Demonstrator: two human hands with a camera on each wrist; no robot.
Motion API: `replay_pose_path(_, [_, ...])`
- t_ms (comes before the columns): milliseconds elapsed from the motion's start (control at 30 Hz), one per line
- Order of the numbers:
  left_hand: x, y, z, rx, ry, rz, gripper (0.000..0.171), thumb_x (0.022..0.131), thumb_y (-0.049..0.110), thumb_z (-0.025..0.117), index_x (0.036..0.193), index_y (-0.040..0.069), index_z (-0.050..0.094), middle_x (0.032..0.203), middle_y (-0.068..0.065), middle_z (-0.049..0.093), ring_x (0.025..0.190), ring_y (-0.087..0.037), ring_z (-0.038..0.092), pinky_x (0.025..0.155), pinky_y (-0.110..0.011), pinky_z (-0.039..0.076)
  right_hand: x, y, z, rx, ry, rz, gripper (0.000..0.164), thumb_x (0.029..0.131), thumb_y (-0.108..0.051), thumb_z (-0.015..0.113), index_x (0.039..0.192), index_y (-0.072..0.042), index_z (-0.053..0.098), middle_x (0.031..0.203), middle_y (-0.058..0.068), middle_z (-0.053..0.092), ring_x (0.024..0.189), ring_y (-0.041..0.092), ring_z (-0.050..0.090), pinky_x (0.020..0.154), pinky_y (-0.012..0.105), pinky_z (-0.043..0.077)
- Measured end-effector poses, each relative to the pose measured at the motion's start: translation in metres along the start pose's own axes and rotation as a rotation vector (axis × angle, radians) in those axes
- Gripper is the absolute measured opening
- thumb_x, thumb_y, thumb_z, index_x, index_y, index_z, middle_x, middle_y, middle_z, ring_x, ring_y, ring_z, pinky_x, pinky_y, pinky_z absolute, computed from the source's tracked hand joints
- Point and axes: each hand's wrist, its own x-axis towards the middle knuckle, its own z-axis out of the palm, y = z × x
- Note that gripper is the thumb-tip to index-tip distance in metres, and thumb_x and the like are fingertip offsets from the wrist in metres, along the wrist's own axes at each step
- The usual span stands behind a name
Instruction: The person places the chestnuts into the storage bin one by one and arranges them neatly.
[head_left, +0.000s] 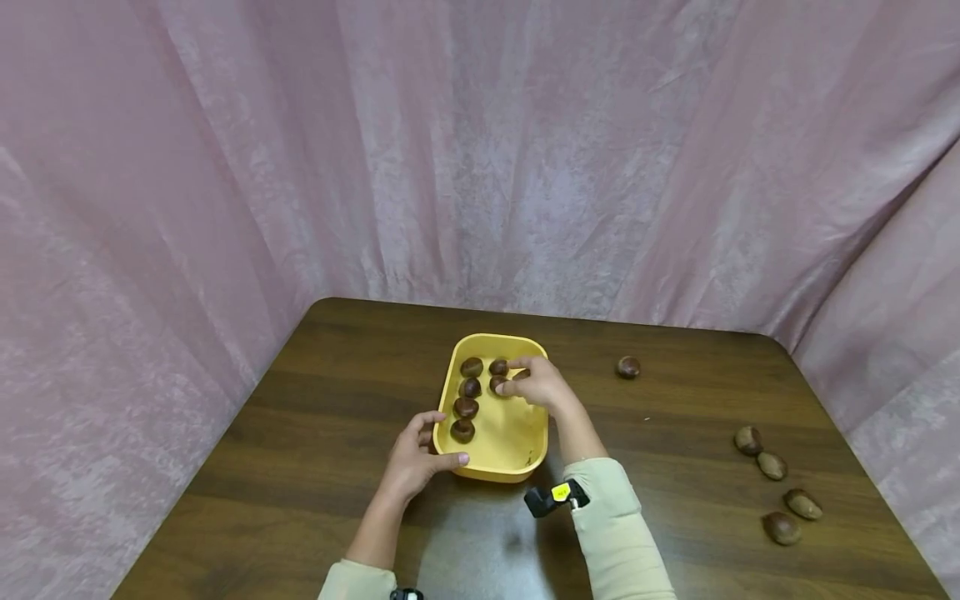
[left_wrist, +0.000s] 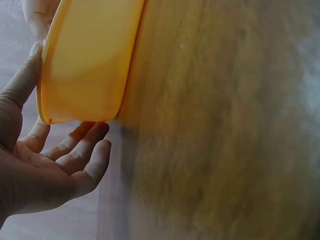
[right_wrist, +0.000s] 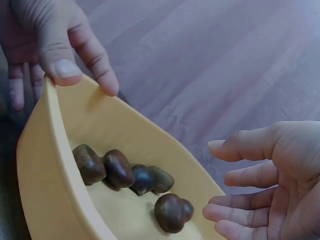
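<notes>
A yellow plastic box with rounded corners stands on the table. Inside it, several brown chestnuts line up along the left wall, and two more sit beside that row. Another chestnut shows partly behind the right fingers. My left hand grips the box's near left corner, its thumb on the rim and fingers around the outside. Over the box's far right part is my right hand, fingers apart and loosely bent. In the right wrist view nothing shows between them.
On the dark wooden table, a lone chestnut lies right of the box. Several other chestnuts are scattered near the right edge. A pink curtain hangs behind the table and along its sides.
</notes>
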Motion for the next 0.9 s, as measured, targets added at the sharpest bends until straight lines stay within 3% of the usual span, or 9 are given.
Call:
replay_pose_path(267, [-0.009,0.021,-0.002,-0.068,-0.058,-0.023,0.071,0.066,0.002,0.083,0.126,-0.001,0.045,0.107,-0.030,0.057,0.083,-0.029,0.059,0.064,-0.034,0.047,-0.014,0.004,-0.011,-0.009,0.018,-0.063,0.054,0.078,-0.016,0.075,0.126,-0.001,0.055,0.109,0.019,0.058,0.097,0.030,0.055,0.080,0.044,0.045])
replay_pose_path(533, [0.003,0.002,0.001,-0.034,-0.024,-0.018,0.072,0.065,0.008,0.085,0.126,0.004,0.047,0.106,-0.024,0.059,0.082,-0.025,0.060,0.065,-0.033,0.047,-0.022,0.013,-0.028,0.030,0.029,-0.130,0.052,0.080,-0.014,0.073,0.127,-0.003,0.054,0.116,0.019,0.057,0.103,0.033,0.053,0.083,0.043,0.045])
replay_pose_path(767, [0.003,0.002,0.003,-0.013,-0.013,-0.005,0.067,0.068,0.010,0.084,0.125,0.005,0.048,0.105,-0.023,0.059,0.080,-0.024,0.058,0.065,-0.034,0.046,-0.025,0.026,-0.042,0.111,0.101,-0.223,0.050,0.080,-0.008,0.071,0.126,0.001,0.053,0.114,0.021,0.057,0.098,0.034,0.056,0.074,0.042,0.048])
replay_pose_path(900, [0.003,0.003,0.004,-0.017,-0.014,-0.005,0.066,0.070,0.009,0.082,0.125,0.005,0.048,0.104,-0.023,0.059,0.081,-0.024,0.058,0.065,-0.033,0.046,-0.026,0.033,-0.049,0.165,0.093,-0.270,0.050,0.080,-0.006,0.071,0.126,0.002,0.053,0.114,0.026,0.056,0.098,0.035,0.058,0.074,0.040,0.049])
